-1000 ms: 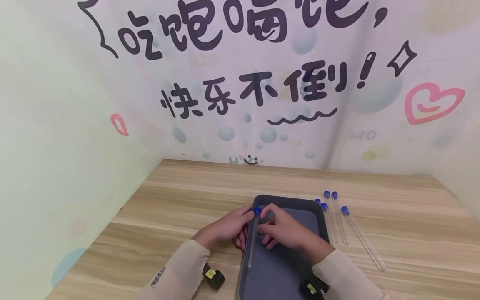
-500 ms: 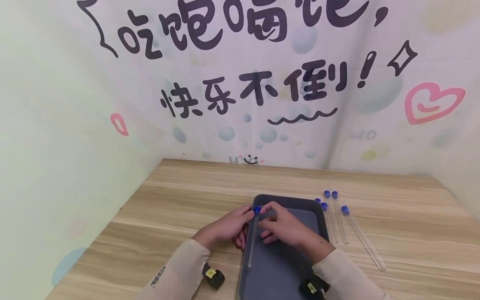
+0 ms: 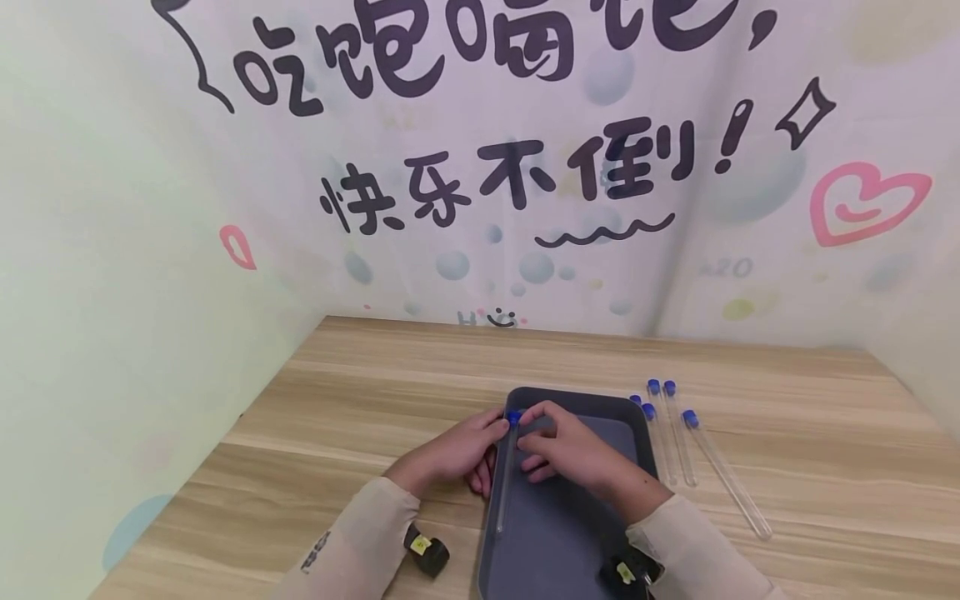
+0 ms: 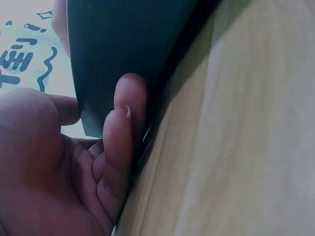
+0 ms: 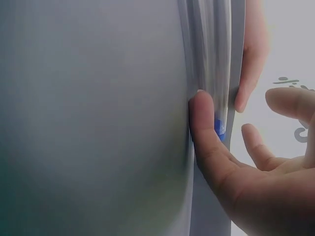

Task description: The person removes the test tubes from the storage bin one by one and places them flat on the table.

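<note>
A clear test tube (image 3: 506, 483) with a blue cap (image 3: 513, 418) lies along the left inner side of a dark grey tray (image 3: 581, 533). My left hand (image 3: 467, 450) grips the tray's left wall near the far corner, thumb at the rim beside the cap. In the left wrist view its fingers (image 4: 117, 137) lie against the tray's outer side. Over the tray, my right hand (image 3: 577, 454) reaches the index fingertip to the cap, the other fingers loosely bent. The right wrist view has a fingertip (image 5: 202, 110) beside the tube (image 5: 221, 64), partly hiding the cap.
Several more blue-capped test tubes (image 3: 727, 475) lie on the wooden table (image 3: 840, 467) right of the tray. A printed cloth (image 3: 480, 167) hangs behind the table. Black wrist cameras (image 3: 427, 553) sit at both cuffs.
The fingers of my right hand have shifted slightly up beside the cap. My left hand, the tray and the tubes keep their places.
</note>
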Action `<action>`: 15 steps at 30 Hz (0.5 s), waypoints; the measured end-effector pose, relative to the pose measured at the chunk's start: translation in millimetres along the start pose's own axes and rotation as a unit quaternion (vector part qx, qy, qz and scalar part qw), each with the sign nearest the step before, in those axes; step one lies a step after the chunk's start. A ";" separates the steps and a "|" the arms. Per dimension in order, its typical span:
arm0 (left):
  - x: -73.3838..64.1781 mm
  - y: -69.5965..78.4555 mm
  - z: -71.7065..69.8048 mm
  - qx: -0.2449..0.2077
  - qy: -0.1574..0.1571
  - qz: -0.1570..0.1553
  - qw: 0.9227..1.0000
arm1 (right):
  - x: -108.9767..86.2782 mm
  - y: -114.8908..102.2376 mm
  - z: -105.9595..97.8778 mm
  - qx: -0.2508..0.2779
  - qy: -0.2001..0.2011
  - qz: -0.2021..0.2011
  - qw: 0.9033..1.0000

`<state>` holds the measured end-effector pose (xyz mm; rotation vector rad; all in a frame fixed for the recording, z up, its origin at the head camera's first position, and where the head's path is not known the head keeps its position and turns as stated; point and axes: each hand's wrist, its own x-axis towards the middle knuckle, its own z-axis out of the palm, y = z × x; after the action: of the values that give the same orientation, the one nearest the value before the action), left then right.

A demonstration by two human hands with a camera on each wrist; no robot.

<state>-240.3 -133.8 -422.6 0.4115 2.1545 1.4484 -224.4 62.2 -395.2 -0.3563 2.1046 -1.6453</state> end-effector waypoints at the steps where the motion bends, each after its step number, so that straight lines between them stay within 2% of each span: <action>1: 0.2 -0.3 0.1 0.000 0.001 0.000 1.000 | -0.1 0.0 0.0 0.001 -0.001 0.000 1.000; 15: 0.1 0.9 0.4 0.005 0.016 -0.004 1.000 | -0.8 -0.3 -0.7 -0.021 -0.013 -0.001 1.000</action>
<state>-240.2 -133.1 -421.9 0.3851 2.1865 1.4507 -224.0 63.0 -394.6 -0.3919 2.1239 -1.5905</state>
